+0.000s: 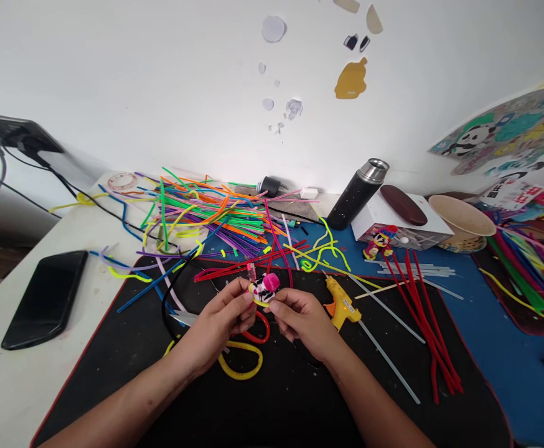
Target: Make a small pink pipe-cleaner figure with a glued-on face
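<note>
Between my two hands is a small pipe-cleaner figure with a pink top, black and white parts and a yellow strip along its lower edge. My left hand pinches its left side, and the fingertips of my right hand close on the yellow strip at its right. Beneath my hands lie scissors with red and yellow handles, their blade partly covered by my left hand. A yellow glue gun rests just right of my right hand, a clear glue stick at its back.
A heap of coloured pipe cleaners spreads at the back. Red pipe cleaners lie at right. A black flask, a white box and a finished-looking small figure stand behind. A black phone is at left.
</note>
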The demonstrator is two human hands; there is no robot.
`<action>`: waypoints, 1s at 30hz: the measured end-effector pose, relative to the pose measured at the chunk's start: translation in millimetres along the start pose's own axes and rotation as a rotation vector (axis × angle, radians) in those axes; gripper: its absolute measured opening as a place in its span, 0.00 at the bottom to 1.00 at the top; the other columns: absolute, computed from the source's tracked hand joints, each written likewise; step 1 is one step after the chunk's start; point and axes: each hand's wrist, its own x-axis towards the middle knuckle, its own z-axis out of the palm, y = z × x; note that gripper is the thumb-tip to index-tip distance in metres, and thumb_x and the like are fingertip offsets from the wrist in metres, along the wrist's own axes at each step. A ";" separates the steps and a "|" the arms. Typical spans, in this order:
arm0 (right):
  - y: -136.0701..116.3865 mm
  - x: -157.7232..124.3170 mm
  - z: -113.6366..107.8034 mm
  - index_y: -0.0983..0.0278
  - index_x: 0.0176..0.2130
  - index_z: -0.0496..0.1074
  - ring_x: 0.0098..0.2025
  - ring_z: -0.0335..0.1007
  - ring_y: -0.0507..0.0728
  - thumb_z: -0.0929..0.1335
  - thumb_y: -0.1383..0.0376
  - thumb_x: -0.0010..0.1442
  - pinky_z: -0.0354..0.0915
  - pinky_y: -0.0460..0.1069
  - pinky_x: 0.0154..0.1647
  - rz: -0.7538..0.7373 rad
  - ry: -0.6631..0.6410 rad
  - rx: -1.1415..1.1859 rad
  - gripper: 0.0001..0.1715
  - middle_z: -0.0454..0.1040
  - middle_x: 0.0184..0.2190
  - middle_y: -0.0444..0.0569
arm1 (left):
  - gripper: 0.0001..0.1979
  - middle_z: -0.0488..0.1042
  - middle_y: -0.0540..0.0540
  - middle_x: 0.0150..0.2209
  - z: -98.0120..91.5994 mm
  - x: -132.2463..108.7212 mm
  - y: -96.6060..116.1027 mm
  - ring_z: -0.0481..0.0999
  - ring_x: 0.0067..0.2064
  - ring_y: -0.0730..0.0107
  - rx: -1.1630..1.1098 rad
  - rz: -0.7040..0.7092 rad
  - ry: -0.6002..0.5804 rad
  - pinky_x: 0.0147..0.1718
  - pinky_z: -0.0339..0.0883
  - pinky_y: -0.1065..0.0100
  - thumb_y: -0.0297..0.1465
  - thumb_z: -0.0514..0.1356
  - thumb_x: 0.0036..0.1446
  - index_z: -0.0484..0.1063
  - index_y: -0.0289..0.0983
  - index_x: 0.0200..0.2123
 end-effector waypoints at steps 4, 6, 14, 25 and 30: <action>-1.9 -0.8 -0.4 0.64 0.39 0.78 0.18 0.58 0.48 0.74 0.41 0.60 0.50 0.45 0.19 0.006 -0.020 0.004 0.29 0.67 0.19 0.38 | 0.18 0.58 0.56 0.26 -0.1 -0.7 -0.3 0.55 0.27 0.75 0.000 -0.002 -0.005 0.26 0.47 0.69 0.44 0.69 0.60 0.66 0.38 0.36; -1.7 -0.4 -1.1 0.64 0.40 0.78 0.18 0.59 0.48 0.74 0.40 0.60 0.49 0.44 0.18 0.016 -0.016 0.012 0.30 0.67 0.19 0.39 | 0.18 0.57 0.56 0.26 -0.2 -1.3 -0.2 0.54 0.27 0.76 -0.002 -0.005 -0.023 0.26 0.46 0.69 0.44 0.69 0.61 0.66 0.38 0.36; 0.6 4.1 -5.7 0.64 0.47 0.79 0.17 0.61 0.48 0.74 0.44 0.62 0.47 0.43 0.16 -0.009 0.026 0.062 0.28 0.71 0.22 0.40 | 0.17 0.56 0.56 0.26 -1.3 -9.0 0.4 0.50 0.27 0.75 -0.010 -0.058 -0.138 0.27 0.44 0.68 0.43 0.69 0.61 0.69 0.38 0.39; -4.9 6.1 3.3 0.64 0.36 0.75 0.17 0.60 0.47 0.76 0.41 0.57 0.49 0.44 0.17 -0.032 -0.013 0.002 0.29 0.68 0.20 0.39 | 0.17 0.57 0.56 0.25 -4.9 -8.3 1.7 0.50 0.26 0.77 -0.090 -0.139 -0.165 0.25 0.42 0.70 0.41 0.70 0.59 0.68 0.37 0.39; -9.3 4.2 5.4 0.62 0.34 0.72 0.17 0.57 0.47 0.75 0.39 0.57 0.50 0.44 0.18 -0.030 0.017 -0.007 0.30 0.65 0.18 0.37 | 0.14 0.58 0.55 0.25 -12.9 -4.1 -2.0 0.53 0.26 0.78 -0.151 -0.147 -0.119 0.25 0.44 0.71 0.37 0.68 0.62 0.68 0.37 0.38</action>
